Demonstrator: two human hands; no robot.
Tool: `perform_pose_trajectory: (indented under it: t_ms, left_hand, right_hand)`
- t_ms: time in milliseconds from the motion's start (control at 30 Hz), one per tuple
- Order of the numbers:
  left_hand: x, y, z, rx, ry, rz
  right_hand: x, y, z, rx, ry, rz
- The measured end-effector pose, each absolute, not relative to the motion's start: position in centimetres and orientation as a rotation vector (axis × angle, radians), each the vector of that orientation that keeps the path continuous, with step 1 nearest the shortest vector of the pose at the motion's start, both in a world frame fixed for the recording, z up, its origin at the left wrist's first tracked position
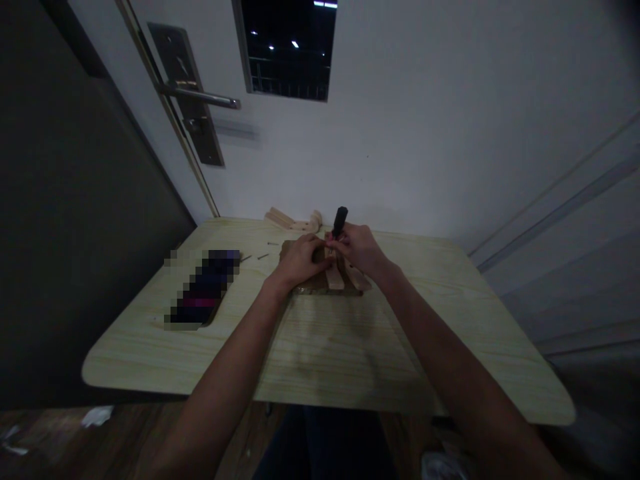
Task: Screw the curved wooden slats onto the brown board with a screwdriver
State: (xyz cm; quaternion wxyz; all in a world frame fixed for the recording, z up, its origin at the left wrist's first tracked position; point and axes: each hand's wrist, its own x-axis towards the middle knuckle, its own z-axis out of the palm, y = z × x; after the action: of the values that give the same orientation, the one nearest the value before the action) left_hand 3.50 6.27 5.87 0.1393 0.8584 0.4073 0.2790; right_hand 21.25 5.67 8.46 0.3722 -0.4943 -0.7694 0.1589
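Observation:
My right hand [361,249] is closed around the lower part of a screwdriver [341,219], whose black handle stands upright and leans slightly to the right. Its tip is hidden by my fingers. My left hand [302,259] rests over a brown board [320,290], with thumb and fingers pinching a pale wooden strip [335,277] that lies on it. The fingertips of both hands nearly meet at the strip's far end. Just right of the strip lies another pale wooden piece [357,277] with dark holes, partly under my right hand.
The pale wood-grain table [320,353] stands against a white door. More pale wooden pieces [295,221] lie at its back edge. Several screws or nails [263,257] are scattered left of the board. Farther left lies a phone [203,290], blurred out by pixels.

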Motion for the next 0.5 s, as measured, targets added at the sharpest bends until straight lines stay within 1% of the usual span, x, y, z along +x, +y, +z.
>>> perform_pose_trajectory:
  t_ms: [300, 500]
  left_hand:
    - [3.5, 6.4, 5.82, 2.493, 1.165, 0.81]
    - [3.56, 6.47, 5.76, 2.504, 1.151, 0.813]
  right_hand:
    - [20.73, 6.19, 7.68, -1.314, -1.98, 0.261]
    - [20.65, 6.31, 7.7, -1.384, -1.968, 0.289]
